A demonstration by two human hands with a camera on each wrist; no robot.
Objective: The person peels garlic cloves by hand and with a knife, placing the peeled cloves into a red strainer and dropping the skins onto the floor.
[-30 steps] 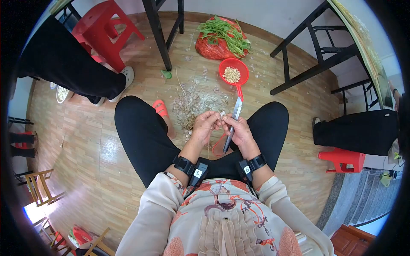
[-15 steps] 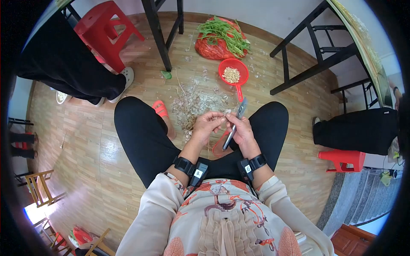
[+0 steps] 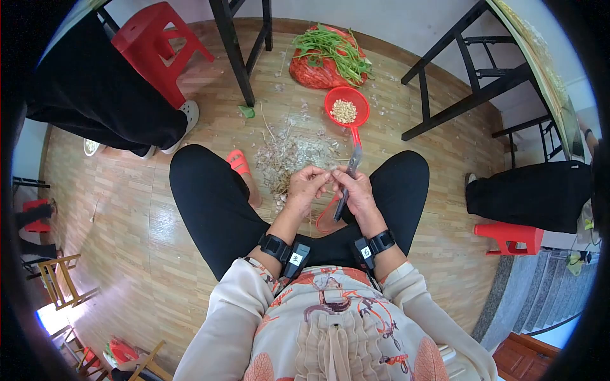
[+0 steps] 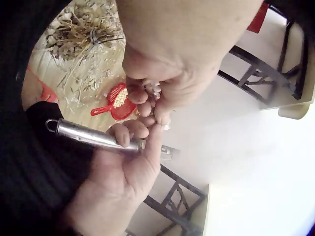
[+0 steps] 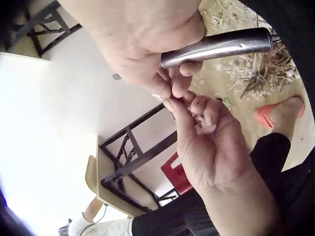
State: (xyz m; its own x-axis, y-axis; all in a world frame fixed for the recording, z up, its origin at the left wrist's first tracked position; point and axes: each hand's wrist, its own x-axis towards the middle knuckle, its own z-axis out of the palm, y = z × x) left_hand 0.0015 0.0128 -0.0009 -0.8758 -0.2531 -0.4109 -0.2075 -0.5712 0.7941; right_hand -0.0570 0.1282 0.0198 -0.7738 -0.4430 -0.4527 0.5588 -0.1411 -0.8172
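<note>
In the head view my left hand (image 3: 306,184) and right hand (image 3: 357,193) meet fingertip to fingertip above the floor between the knees. My right hand grips a knife with a metal handle (image 4: 88,136), its blade (image 3: 354,160) pointing away from the body. Curled fingers of my left hand hold garlic (image 4: 153,89) with papery skin, and its thumb and finger pinch at the right fingertips. More pale cloves (image 5: 201,122) show in the left palm in the right wrist view. The fingers partly hide the piece between the two hands.
A red handled strainer (image 3: 362,113) with peeled garlic cloves (image 3: 344,112) stands ahead on the floor. Garlic skins and stalks (image 3: 289,155) lie scattered nearby. Behind is a red bag (image 3: 311,73) topped with green stems (image 3: 333,51). Black table legs (image 3: 244,63) and other people's legs flank the space.
The knife blade swings a little right, then back left in my right hand. The white piece seen between the fingertips is now more covered. Both hands stay together in the same spot.
</note>
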